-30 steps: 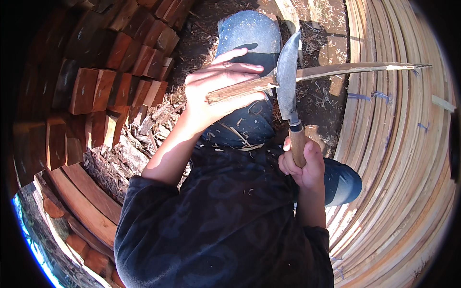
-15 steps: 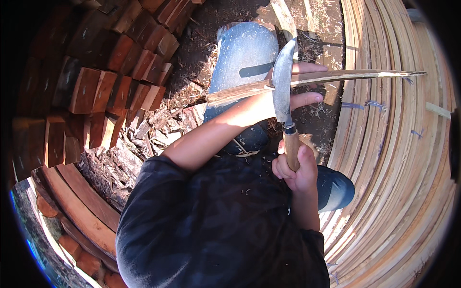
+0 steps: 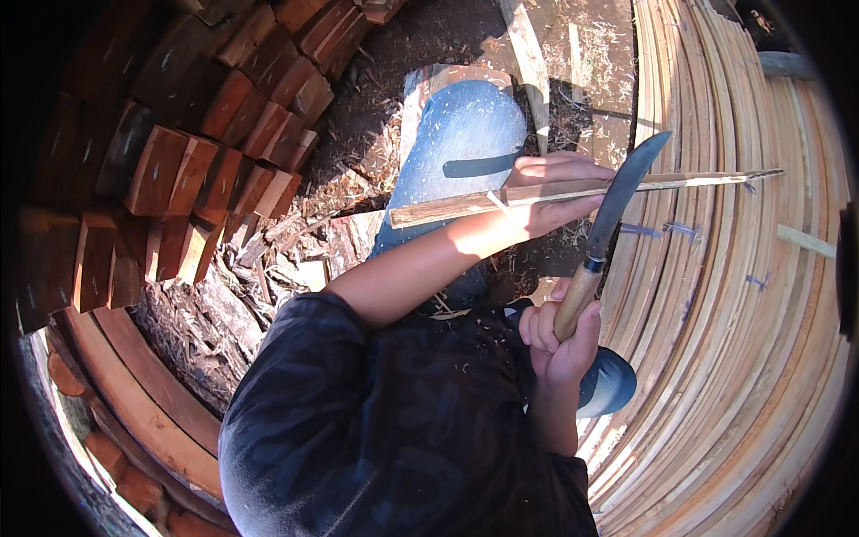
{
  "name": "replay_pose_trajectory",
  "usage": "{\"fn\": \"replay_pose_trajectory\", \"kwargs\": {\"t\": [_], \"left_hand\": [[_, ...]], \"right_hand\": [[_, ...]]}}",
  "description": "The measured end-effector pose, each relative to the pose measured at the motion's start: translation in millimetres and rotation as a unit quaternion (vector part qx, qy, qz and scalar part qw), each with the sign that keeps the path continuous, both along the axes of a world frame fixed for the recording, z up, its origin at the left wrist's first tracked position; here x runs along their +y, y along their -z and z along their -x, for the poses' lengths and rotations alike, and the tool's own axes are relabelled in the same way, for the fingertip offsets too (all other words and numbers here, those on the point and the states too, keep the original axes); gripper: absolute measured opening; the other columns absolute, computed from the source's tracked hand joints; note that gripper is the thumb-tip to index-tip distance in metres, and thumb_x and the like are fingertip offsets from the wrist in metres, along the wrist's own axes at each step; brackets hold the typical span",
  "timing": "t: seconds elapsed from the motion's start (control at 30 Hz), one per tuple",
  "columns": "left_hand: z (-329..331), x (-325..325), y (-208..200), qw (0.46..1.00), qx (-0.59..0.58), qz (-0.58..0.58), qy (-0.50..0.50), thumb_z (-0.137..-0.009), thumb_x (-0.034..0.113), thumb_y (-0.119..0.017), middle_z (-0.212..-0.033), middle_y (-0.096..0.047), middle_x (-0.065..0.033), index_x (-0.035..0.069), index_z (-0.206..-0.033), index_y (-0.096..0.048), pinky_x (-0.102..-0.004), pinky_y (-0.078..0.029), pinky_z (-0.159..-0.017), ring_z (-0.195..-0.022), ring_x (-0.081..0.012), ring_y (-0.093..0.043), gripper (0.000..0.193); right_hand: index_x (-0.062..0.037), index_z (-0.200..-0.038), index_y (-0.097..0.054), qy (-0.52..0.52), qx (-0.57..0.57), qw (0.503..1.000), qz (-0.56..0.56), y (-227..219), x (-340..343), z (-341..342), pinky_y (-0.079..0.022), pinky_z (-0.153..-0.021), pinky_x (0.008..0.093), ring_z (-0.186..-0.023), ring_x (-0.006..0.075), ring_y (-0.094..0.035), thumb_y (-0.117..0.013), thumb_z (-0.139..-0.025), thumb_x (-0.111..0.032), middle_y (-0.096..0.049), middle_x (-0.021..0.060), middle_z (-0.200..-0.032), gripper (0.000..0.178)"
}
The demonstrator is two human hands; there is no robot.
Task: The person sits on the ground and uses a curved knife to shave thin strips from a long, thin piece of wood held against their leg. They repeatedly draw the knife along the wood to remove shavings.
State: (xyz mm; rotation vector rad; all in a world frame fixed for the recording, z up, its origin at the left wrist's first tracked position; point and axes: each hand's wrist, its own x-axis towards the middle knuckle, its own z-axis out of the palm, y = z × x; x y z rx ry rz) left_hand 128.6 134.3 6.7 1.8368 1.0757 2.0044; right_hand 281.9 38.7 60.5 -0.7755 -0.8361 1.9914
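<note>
Compared with a second ago, we see the left hand [image 3: 559,183] farther along the wooden stick [image 3: 447,209], away from its thick end and close to the blade. The knife [image 3: 626,195] now leans to the right, its tip up, and crosses the stick nearer the thin end. Our right hand [image 3: 564,336] keeps its fingers wrapped around the knife's handle. The stick lies between the left thumb and the extended fingers, though we cannot tell how firmly they clasp it; it runs crosswise over the left forearm [image 3: 429,273] and the jeans-clad knee [image 3: 472,134].

To our left rises a stack of reddish wooden blocks [image 3: 159,170], with bark and wood scraps [image 3: 224,313] below it. A pale board [image 3: 530,67] lies beyond the knee.

On the right, long light slats [image 3: 716,376] are stacked; the stick's thin end and the blade's tip reach over their near edge. A strip of ground [image 3: 559,242], littered with shavings, runs between knee and slats.
</note>
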Motion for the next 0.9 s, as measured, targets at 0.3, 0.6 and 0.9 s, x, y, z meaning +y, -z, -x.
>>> {"fn": "replay_pose_trajectory", "kwargs": {"t": [0.3,0.6,0.9], "left_hand": [[4.3,1.7,7.1,0.994,0.086,-0.068,-0.007,-0.080,0.012,-0.067,-0.107,-0.065,-0.0129,0.010,-0.103,-0.065,-0.0406,-0.053,-0.083,-0.093,-0.0262,-0.065,0.023],[7.4,1.6,3.5,0.997,0.052,-0.056,0.021,-0.081,0.010,-0.068,-0.104,-0.066,-0.0151,0.003,-0.101,-0.065,-0.0421,-0.053,-0.086,-0.096,-0.0325,-0.064,0.022],[-1.3,0.4,13.7,0.999,0.039,-0.020,0.000,-0.079,0.011,-0.070,-0.104,-0.067,-0.0120,0.012,-0.102,-0.066,-0.0402,-0.054,-0.082,-0.091,-0.0269,-0.066,0.023]], "right_hand": [[0.0041,-0.099,-0.046,0.028,-0.006,0.999,0.038,1.7,-0.7,3.7,-0.032,-0.043,0.0252,-0.039,0.0066,-0.029,-0.033,-0.100,-0.039,-0.036,-0.0006,-0.050,0.045],[0.0070,-0.104,-0.053,-0.111,-0.106,0.988,-0.007,6.6,-14.0,11.3,-0.027,-0.042,0.0215,-0.042,0.0055,-0.033,-0.043,-0.096,-0.046,-0.039,-0.0013,-0.052,0.055],[0.0039,-0.094,-0.051,-0.190,0.121,0.964,0.143,3.7,-10.4,6.5,-0.031,-0.043,0.0257,-0.034,0.0062,-0.026,-0.039,-0.096,-0.051,-0.033,-0.0027,-0.045,0.056]]}}
